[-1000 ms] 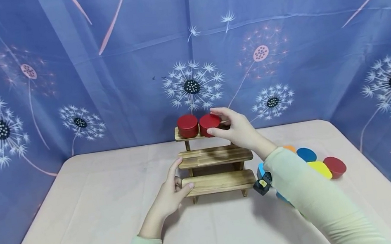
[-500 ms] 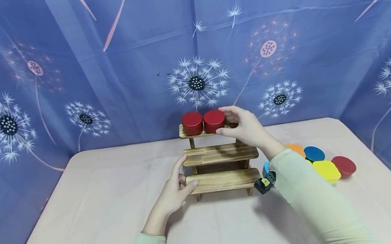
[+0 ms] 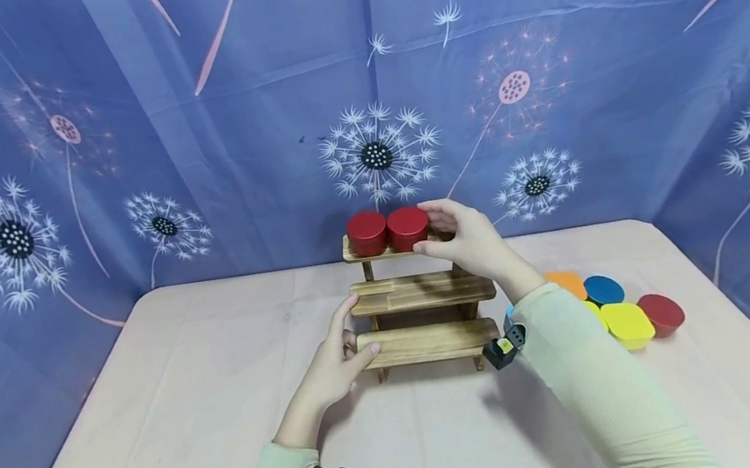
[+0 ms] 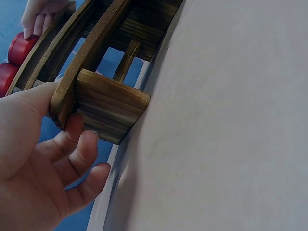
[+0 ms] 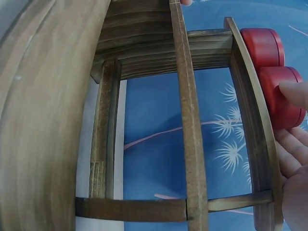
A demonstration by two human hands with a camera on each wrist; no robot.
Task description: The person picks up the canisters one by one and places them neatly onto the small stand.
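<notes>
On the top shelf of a three-tier wooden stand two round red boxes sit side by side, the left one close against the right one. My right hand holds the right box at its right side; in the right wrist view the thumb lies on this box and the fingers are below it. My left hand grips the stand's left end, fingertips at the middle and bottom shelves. The left wrist view shows its thumb and a finger around a shelf end.
Right of the stand, partly behind my right sleeve, lie several coloured pieces: orange, dark blue, yellow and red. A blue patterned cloth hangs behind the table.
The right red box has moved slightly back on the top shelf, level with the left one. My right thumb has shifted to its right side. My left hand stays on the stand; the head view shifted slightly.
</notes>
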